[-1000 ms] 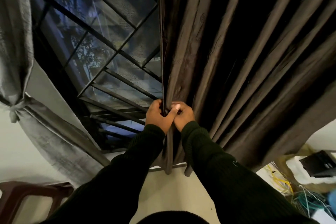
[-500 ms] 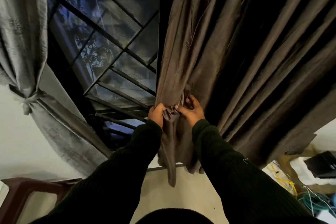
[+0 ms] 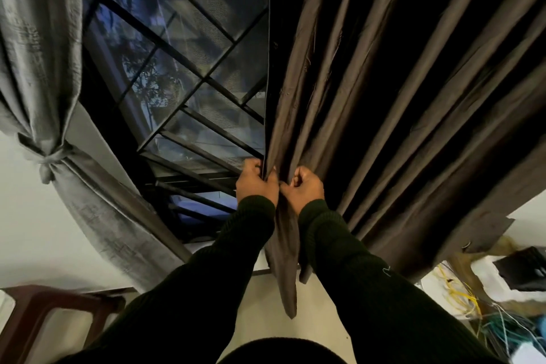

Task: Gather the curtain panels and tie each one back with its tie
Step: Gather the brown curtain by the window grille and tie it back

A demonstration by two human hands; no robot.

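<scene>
A dark barred window shows tree branches outside. A brown chair stands low on the left; tangled yellow and green wires lie at the right.

Home room: curtained window

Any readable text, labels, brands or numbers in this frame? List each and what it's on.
None readable.
The brown curtain, the gray curtain and its tie are plain fabric with no print or tags that show.
The window grille carries no sign.
The clutter at lower right, wires and a dark flat object, shows no legible lettering; anything there is too small and blurred.
</scene>
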